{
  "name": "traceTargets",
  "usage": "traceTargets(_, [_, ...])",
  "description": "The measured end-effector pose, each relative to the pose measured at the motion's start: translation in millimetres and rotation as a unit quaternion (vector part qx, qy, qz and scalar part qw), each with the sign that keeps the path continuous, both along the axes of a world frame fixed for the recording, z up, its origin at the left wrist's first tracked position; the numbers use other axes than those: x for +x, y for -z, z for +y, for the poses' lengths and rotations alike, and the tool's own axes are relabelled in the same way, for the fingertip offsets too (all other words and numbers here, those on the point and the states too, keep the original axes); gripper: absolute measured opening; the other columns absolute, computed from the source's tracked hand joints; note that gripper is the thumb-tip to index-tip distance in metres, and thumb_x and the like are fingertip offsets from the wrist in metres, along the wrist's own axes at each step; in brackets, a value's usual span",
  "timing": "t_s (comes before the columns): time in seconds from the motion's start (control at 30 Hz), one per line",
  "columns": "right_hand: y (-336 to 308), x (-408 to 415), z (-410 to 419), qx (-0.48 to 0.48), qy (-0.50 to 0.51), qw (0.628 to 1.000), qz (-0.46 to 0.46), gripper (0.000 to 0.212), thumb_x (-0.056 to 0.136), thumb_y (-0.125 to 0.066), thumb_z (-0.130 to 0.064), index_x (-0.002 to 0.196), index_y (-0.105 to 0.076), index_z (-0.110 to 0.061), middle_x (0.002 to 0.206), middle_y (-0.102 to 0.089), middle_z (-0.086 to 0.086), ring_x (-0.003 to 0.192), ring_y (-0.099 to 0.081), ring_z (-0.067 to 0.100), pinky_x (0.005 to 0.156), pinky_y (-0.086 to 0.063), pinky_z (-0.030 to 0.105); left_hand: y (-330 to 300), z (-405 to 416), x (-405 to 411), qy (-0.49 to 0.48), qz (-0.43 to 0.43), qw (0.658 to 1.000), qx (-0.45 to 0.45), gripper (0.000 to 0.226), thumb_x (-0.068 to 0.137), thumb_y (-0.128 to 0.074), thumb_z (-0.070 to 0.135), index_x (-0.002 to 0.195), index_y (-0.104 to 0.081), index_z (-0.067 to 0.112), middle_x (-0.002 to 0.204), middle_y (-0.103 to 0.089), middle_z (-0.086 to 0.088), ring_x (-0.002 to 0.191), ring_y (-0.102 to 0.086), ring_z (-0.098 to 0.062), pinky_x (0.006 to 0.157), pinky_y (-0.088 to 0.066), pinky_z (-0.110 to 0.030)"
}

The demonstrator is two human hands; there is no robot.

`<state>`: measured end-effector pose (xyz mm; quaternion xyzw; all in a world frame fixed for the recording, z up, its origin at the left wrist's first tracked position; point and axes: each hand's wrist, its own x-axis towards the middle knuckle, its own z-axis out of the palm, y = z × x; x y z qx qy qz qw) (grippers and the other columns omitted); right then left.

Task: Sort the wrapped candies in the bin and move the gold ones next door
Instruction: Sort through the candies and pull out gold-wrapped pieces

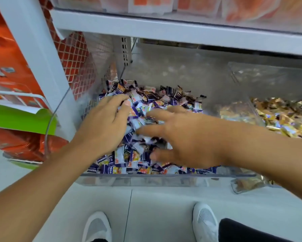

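Observation:
A clear plastic bin (146,179) on the low shelf holds a heap of purple-and-white wrapped candies (166,98). Both hands are down on the heap. My left hand (103,126) lies palm down on the left part, fingers curved over the wrappers, thumb resting among them. My right hand (186,138) lies spread on the middle and right part, fingers straight and apart. Neither hand visibly holds a candy. To the right, the neighbouring clear bin (242,95) holds gold wrapped candies (284,116). No gold candy shows among the purple ones; the hands hide much of the heap.
A grey shelf board (181,30) runs close above the bins. A grey upright post (35,55) stands at the left, with orange packs (5,55) and a green tray (16,119) beyond it. My white shoes (205,222) stand on the pale floor below.

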<state>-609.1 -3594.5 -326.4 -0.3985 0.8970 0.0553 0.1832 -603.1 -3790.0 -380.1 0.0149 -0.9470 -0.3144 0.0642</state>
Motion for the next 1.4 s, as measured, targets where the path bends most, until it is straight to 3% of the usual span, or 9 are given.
traceTargets(0.13, [23,-7,8,0.1,-0.044,0.991,-0.08,0.064,0.098,-0.042,-0.058,0.149,-0.003,-0.06,0.165,0.013,-0.014,0.151,0.003,0.039,0.119,-0.019,0.058,12,-11,-5,0.084,0.004,0.993,-0.089,0.047,0.101,-0.035,0.047,0.146,-0.044,0.036,0.154,-0.037,0.003,0.135,-0.041,-0.022,0.112,-0.033,-0.041])
traceTargets(0.23, [23,-25,13,0.176,-0.046,0.983,-0.023,0.062,0.099,-0.043,-0.057,0.147,-0.005,-0.063,0.163,0.016,-0.016,0.149,-0.01,0.043,0.108,-0.037,0.056,21,-10,-4,0.154,-0.094,0.96,-0.215,0.051,0.098,-0.041,0.052,0.148,-0.036,0.042,0.163,-0.016,0.007,0.148,-0.021,-0.025,0.115,-0.03,-0.05])
traceTargets(0.37, [11,-54,13,0.216,-0.033,0.976,-0.007,0.044,0.1,-0.048,-0.049,0.142,-0.035,-0.058,0.163,-0.014,-0.009,0.135,-0.042,0.032,0.104,-0.044,0.05,18,-9,-7,0.147,-0.109,0.935,-0.305,0.044,0.095,-0.04,0.061,0.128,-0.056,0.038,0.136,-0.045,0.007,0.125,-0.044,-0.025,0.101,-0.042,-0.047])
traceTargets(0.5, [-18,-89,2,0.074,0.028,0.997,-0.019,0.028,0.097,-0.057,-0.045,0.118,-0.07,-0.031,0.128,-0.064,-0.003,0.116,-0.061,0.021,0.104,-0.046,0.04,12,-5,-7,0.125,-0.027,0.961,-0.246,0.029,0.09,-0.05,0.054,0.094,-0.069,0.033,0.102,-0.053,0.011,0.098,-0.056,-0.018,0.08,-0.041,-0.035])
traceTargets(0.63, [4,-111,-49,-0.109,0.05,0.992,0.046,0.056,0.099,-0.047,-0.054,0.146,-0.046,-0.024,0.143,-0.051,0.01,0.127,-0.052,0.029,0.101,-0.042,0.032,7,-3,-8,0.033,0.007,0.98,-0.195,0.041,0.088,-0.056,0.041,0.124,-0.055,0.021,0.125,-0.054,-0.004,0.111,-0.053,-0.03,0.087,-0.048,-0.043])
traceTargets(0.77, [37,-116,-85,-0.111,0.116,0.987,0.014,0.06,0.098,-0.031,-0.066,0.154,-0.02,-0.045,0.155,-0.03,0.009,0.138,-0.035,0.037,0.105,-0.032,0.038,15,-8,-8,-0.009,-0.109,0.972,-0.206,0.053,0.097,-0.045,0.045,0.134,-0.037,0.008,0.13,-0.051,-0.02,0.116,-0.05,-0.038,0.088,-0.042,-0.043])
traceTargets(1.1, [9,-68,-36,0.032,0.032,0.999,-0.027,0.051,0.101,-0.047,-0.048,0.15,-0.036,-0.035,0.149,-0.041,0.002,0.136,-0.042,0.024,0.105,-0.034,0.03,16,-13,-9,0.067,-0.033,0.983,-0.169,0.047,0.096,-0.05,0.04,0.06,-0.053,0.01,0.054,-0.051,-0.005,0.057,-0.053,-0.025,0.049,-0.031,-0.029])
traceTargets(1.3, [-34,0,31,0.064,0.132,0.986,0.08,0.049,0.085,-0.064,-0.06,0.118,-0.06,-0.025,0.114,-0.06,0.003,0.098,-0.057,0.025,0.081,-0.046,0.032,-11,8,15,0.047,0.051,0.981,-0.182,0.034,0.08,-0.059,0.059,0.083,-0.055,0.025,0.094,-0.055,0.004,0.085,-0.056,-0.022,0.064,-0.041,-0.033])
traceTargets(1.4, [-15,14,34,0.226,0.149,0.962,-0.018,0.05,0.088,-0.062,-0.06,0.103,-0.067,-0.013,0.093,-0.064,0.002,0.088,-0.061,0.025,0.081,-0.053,0.033,-18,29,27,0.068,-0.12,0.962,-0.234,0.081,0.071,-0.054,0.085,0.132,-0.045,0.034,0.137,-0.045,-0.003,0.121,-0.05,-0.032,0.09,-0.048,-0.042])
